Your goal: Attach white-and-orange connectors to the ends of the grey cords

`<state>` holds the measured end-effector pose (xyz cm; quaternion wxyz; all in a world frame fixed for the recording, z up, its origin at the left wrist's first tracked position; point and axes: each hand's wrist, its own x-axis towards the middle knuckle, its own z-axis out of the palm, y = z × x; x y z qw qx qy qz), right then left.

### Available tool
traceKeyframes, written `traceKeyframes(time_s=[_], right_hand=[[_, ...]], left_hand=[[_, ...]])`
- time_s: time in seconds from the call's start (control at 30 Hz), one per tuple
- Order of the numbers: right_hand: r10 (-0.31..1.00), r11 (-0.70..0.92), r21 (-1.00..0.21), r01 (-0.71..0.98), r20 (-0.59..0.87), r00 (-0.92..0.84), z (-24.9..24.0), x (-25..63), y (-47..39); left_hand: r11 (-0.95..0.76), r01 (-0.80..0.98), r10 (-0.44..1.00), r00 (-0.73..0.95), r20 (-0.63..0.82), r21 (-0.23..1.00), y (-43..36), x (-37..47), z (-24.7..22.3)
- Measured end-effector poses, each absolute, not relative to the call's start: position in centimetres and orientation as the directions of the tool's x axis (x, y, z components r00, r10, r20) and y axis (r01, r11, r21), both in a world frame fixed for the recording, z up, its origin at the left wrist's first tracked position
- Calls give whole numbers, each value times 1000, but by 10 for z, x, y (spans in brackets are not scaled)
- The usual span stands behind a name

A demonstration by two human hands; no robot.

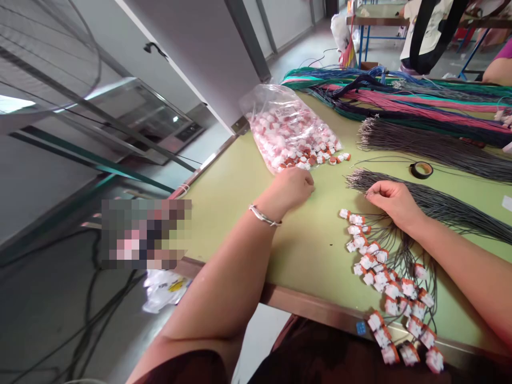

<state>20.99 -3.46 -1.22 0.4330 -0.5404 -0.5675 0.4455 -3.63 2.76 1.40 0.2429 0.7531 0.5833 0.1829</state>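
Note:
My left hand (294, 186) is closed, its fingers curled under just in front of an open clear plastic bag (276, 120) of small connectors. Whatever it may hold is hidden. Fingertips and thumb of my right hand (394, 202) are pinched together at the metal-tipped ends of a dark wire bundle (436, 202), on what looks like a single wire. Below that hand lies a cluster of white and orange connectors (380, 277) fitted on dark wires; several hang over the table's front edge. Loose connectors (333, 159) spill from the bag's mouth.
A second dark wire bundle (420, 144) and a roll of black tape (421, 170) lie on the green table (232, 213). Behind are pink, teal and blue wires (384, 98). A plastic bag (164, 288) hangs by the left edge. Another person (424, 32) is at the back.

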Motion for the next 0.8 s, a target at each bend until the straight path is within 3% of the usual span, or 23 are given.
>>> traceKeyframes(time_s=[0.1,0.2,0.37,0.5,0.8], right_hand=[[999,33,-966,255,23,-41,-9,208,-35],[999,37,-955,295,25,-43,-6,206,-36],[998,62,-943,328,54,-34,-4,205,-39],[995,101,-932,348,99,-23,-3,205,-40],[986,165,-881,444,159,-52,-5,203,-42]], left_hand=[[-32,616,961,236,-145,787,23,-27,15],[201,269,921,276,-275,942,16,-13,13],[476,-178,815,456,-357,861,5,14,2],[529,-273,784,521,-338,804,2,20,-6],[554,-266,758,552,-347,788,1,23,-11]])
